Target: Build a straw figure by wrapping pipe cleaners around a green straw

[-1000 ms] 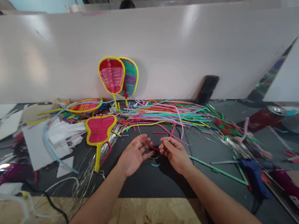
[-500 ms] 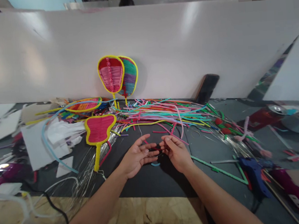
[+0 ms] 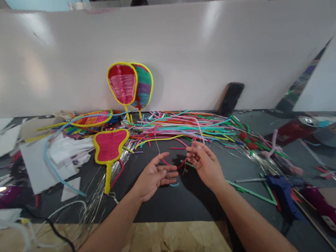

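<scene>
- Left hand: grip slack, fingers spread.
- Right hand: fingertips bunched; cannot tell whether they grasp anything.
- Between them, a curved crimson chenille stem, seemingly unshaped.
- Farther out on the tabletop, a yellow-rimmed crimson fan looks complete; loose stems appear unused.

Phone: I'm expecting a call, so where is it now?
In the head view, the phone leans against the white panel right of centre, just behind the right end of the pipe cleaners.
</scene>
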Demonstrator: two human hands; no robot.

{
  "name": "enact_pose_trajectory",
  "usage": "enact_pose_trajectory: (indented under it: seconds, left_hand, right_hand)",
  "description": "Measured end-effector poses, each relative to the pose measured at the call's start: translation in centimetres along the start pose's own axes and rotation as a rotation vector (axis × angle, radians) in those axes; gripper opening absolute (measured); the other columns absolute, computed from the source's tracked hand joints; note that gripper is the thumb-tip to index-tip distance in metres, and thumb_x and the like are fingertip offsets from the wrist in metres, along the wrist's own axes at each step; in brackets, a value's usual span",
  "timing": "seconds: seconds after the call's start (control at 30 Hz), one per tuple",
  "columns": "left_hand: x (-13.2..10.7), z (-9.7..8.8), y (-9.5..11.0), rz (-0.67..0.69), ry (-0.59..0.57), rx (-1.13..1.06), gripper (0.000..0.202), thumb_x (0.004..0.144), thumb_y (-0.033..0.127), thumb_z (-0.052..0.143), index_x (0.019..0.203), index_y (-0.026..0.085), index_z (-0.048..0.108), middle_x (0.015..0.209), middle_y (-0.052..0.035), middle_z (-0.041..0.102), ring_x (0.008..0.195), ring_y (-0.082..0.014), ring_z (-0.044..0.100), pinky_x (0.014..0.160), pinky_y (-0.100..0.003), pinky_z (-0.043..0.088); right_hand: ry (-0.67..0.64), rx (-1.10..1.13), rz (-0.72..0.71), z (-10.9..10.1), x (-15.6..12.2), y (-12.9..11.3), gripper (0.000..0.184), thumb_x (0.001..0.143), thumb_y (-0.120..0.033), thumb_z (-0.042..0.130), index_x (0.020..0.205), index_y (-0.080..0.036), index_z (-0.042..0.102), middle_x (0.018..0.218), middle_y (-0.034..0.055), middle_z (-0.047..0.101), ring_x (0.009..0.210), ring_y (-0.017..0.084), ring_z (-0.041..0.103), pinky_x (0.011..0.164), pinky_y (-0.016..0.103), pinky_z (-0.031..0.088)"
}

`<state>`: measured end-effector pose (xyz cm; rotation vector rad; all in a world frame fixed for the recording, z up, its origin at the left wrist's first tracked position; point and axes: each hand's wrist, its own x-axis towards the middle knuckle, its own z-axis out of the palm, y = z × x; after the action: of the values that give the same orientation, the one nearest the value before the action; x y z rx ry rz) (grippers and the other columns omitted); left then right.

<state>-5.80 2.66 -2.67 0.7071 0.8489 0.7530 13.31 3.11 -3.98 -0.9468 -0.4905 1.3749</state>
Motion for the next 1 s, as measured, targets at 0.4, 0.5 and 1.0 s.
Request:
enact_pose_trajectory:
  seconds: [0.4,0.5,1.0]
  left_hand:
    - [0.2,0.1,-0.6,-0.074,-0.028,0.100,0.061,0.076,0.019,0.067,0.130,0.021,0.039,0.097,-0.0110,0.067,0.086,-0.0219,0.067,0.078,-0.038,0.053]
    - [0.0,0.2,-0.6,-0.080,-0.036,0.109,0.064,0.074,0.020,0.069,0.130,0.022,0.039,0.098,-0.0114,0.067,0.086,-0.0222,0.067,0.078,-0.038,0.052]
    - [-0.2,-0.8,0.0,-0.017,-0.170,0.043,0.063,0.071,0.026,0.074,0.127,0.021,0.046,0.119,-0.0158,0.059,0.109,-0.0278,0.058,0.096,-0.044,0.041]
  right_hand:
    - [0.083,-0.108,-0.206,-1.7,1.3,-1.7,0.031,0.070,-0.047,0.070,0.081,-0.017,0.069,0.065,0.0007,0.065,0.057,0.008,0.056,0.056,0.021,0.045]
    - [0.066,-0.169,-0.204,-1.7,1.2,-1.6,0.028,0.069,-0.043,0.072,0.079,-0.018,0.069,0.062,-0.0016,0.062,0.055,0.007,0.052,0.055,0.020,0.043]
    - [0.053,-0.093,-0.112,-1.4,1.2,-1.9,0.027,0.063,-0.041,0.076,0.074,-0.018,0.068,0.054,-0.0041,0.052,0.049,0.006,0.045,0.046,0.019,0.038]
